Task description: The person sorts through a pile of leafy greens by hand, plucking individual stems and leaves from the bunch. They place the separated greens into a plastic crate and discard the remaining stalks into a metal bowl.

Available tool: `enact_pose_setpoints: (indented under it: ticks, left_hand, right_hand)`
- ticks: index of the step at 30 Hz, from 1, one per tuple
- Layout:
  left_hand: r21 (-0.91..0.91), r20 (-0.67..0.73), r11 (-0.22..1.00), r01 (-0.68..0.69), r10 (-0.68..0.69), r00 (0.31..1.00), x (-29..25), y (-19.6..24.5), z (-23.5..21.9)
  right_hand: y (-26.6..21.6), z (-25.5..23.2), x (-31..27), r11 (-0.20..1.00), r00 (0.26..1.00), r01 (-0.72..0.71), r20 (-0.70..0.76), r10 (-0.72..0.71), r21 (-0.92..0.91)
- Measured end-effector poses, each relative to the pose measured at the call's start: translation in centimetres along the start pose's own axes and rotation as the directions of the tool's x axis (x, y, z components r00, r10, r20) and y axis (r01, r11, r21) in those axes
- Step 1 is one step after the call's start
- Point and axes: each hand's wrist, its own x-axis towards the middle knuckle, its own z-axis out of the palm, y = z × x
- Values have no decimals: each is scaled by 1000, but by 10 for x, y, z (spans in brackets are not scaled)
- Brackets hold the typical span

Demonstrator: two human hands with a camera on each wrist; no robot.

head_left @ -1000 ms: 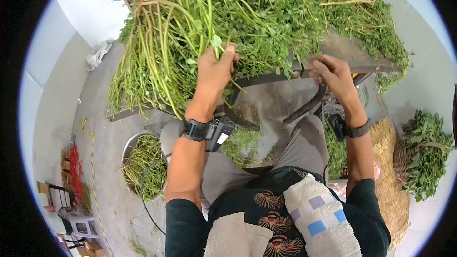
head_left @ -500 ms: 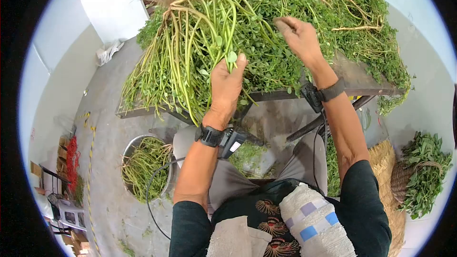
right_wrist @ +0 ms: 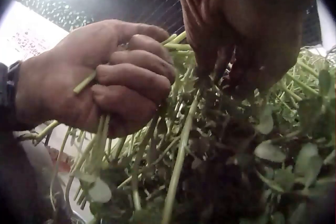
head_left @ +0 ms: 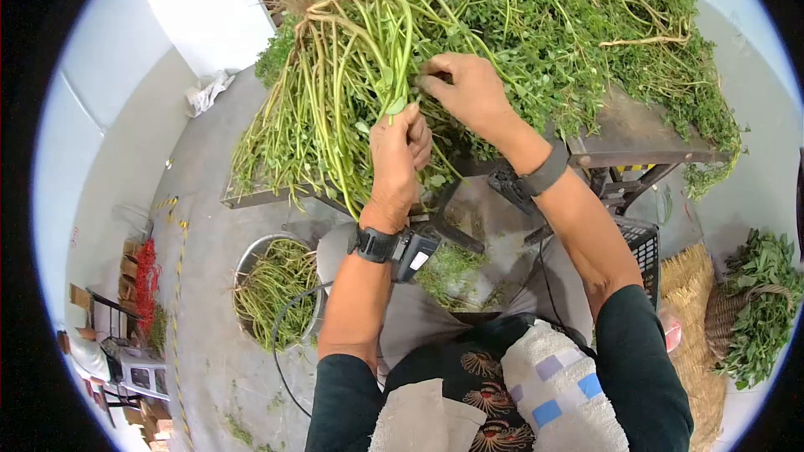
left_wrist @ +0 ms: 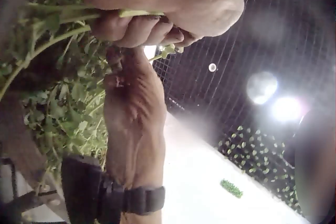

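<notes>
A big heap of leafy green plants (head_left: 536, 42) covers the table (head_left: 636, 130). At its left lies a rooted clump of long stems (head_left: 335, 109), roots pointing away from me. My left hand (head_left: 398, 155) grips several green stems near the table's front edge; in the right wrist view its fingers curl round them, with a short stem end (right_wrist: 85, 82) poking out. Just beyond it, my right hand (head_left: 473, 96) reaches into the foliage, fingertips pinching at a green stem (right_wrist: 181, 155). Its fingertips are partly hidden by shadow and leaves in the right wrist view.
A round metal basin (head_left: 280, 236) holding green stems stands on the floor at left. To the right are a black plastic crate (head_left: 643, 244), a straw mat (head_left: 691, 310) and a wicker basket (head_left: 723, 315) with leafy greens. A cable runs from the left wrist device.
My right hand rose from the table's front edge over the heap, then moved left to the stems beside my left hand. The left hand keeps its grip on stems.
</notes>
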Motion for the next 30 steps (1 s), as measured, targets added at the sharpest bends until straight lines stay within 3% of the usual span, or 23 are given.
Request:
enact_pose_setpoints:
  ticks: [2, 4, 5, 8, 14, 15, 16, 17, 22, 24, 25, 28, 29, 30]
  left_hand:
    - [-44, -3, 999, 5, -5, 1000, -3, 11, -5]
    - [-220, 84, 975, 6, 13, 996, -5, 13, -11]
    - [-247, 113, 969, 18, 10, 994, -4, 12, -14]
    - [-231, 135, 971, 67, -36, 990, -5, 10, -14]
    - [-250, 126, 965, 83, -53, 991, -7, 15, -18]
    - [-246, 131, 965, 86, -54, 990, -7, 14, -20]
    - [-242, 133, 966, 88, -57, 989, -7, 13, -21]
    - [-239, 128, 967, 92, -63, 990, -9, 13, -21]
    - [-296, 159, 953, 69, -22, 987, -10, 14, -24]
    - [-300, 159, 951, 78, -31, 987, -10, 15, -27]
    - [-309, 170, 947, 93, -41, 985, -10, 15, -28]
    - [-306, 177, 946, 108, -55, 983, -11, 17, -28]
    - [-317, 179, 943, 99, -43, 983, -12, 20, -26]
    - [-317, 182, 943, 102, -45, 982, -13, 20, -26]
  right_hand:
    - [-3, -5, 8, 999, 998, -36, 60, 35, 25]
    - [-8, -13, 10, 882, 939, -307, 267, 219, 357]
    - [-15, -14, 12, 824, 938, -322, 276, 211, 467]
    - [-17, -9, 22, 801, 915, -336, 374, 152, 495]
    - [-6, -8, 35, 946, 977, -121, 205, 60, 301]
    - [-5, -12, 38, 984, 987, -54, 157, 27, 171]
    - [-4, -14, 40, 999, 993, 9, 116, -14, 37]
    - [3, -10, 43, 984, 983, 179, 33, -179, 4]
    - [1, -23, 38, 996, 981, 40, 191, -24, -81]
    - [0, -24, 33, 989, 928, -34, 372, -23, 145]
    - [0, -19, 29, 978, 933, 127, 316, -174, 164]
    - [-3, -17, 29, 975, 947, 125, 271, -172, 182]
    - [-8, -23, 28, 969, 947, -5, 313, -75, 247]
    - [-12, -25, 25, 969, 947, -7, 312, -72, 246]
